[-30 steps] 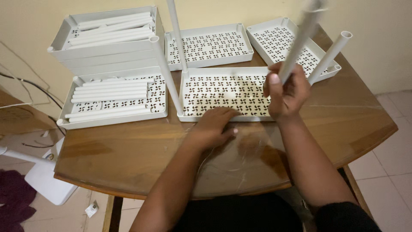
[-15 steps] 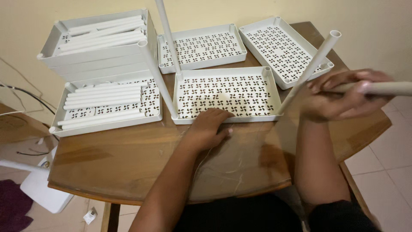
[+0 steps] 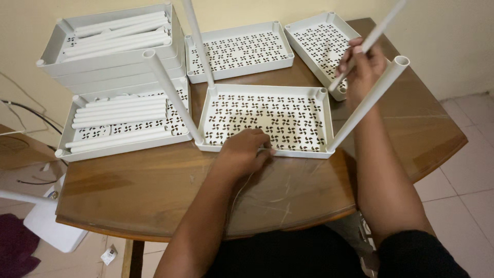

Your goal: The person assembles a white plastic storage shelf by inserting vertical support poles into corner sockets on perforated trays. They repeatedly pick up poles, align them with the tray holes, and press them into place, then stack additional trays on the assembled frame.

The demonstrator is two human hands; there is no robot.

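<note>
Right hand (image 3: pixel 363 64) is clenched around a white plastic tube (image 3: pixel 378 32), held slanting over the far right corner of the perforated tray (image 3: pixel 265 121) that lies in the middle of the table (image 3: pixel 154 190). Half a second ago that hand held the tube almost level, out to the right beyond the tray; now the tube is tipped up steeply, its lower end pointing down toward the corner socket (image 3: pixel 321 93). That suggests the fourth post is being lined up, since three posts already stand in the other corners: one near left (image 3: pixel 172 95), one far left (image 3: pixel 198 44), one near right (image 3: pixel 368 103). Left hand (image 3: pixel 247 152) lies flat on the tray's near rim, fingers curled over the edge, pressing it to the table as it did in the earlier views.

Round, dark brown wood with a glossy, scratched finish makes up the table. At far left a stack of trays (image 3: pixel 110 49) carries loose tubes on top, and a single tray (image 3: pixel 121 123) in front of it holds more. Two empty trays (image 3: pixel 239 49) (image 3: pixel 319 44) lie along the far side. Behind is a pale yellow wall; pale floor tiles show at right, and cables trail at left.
</note>
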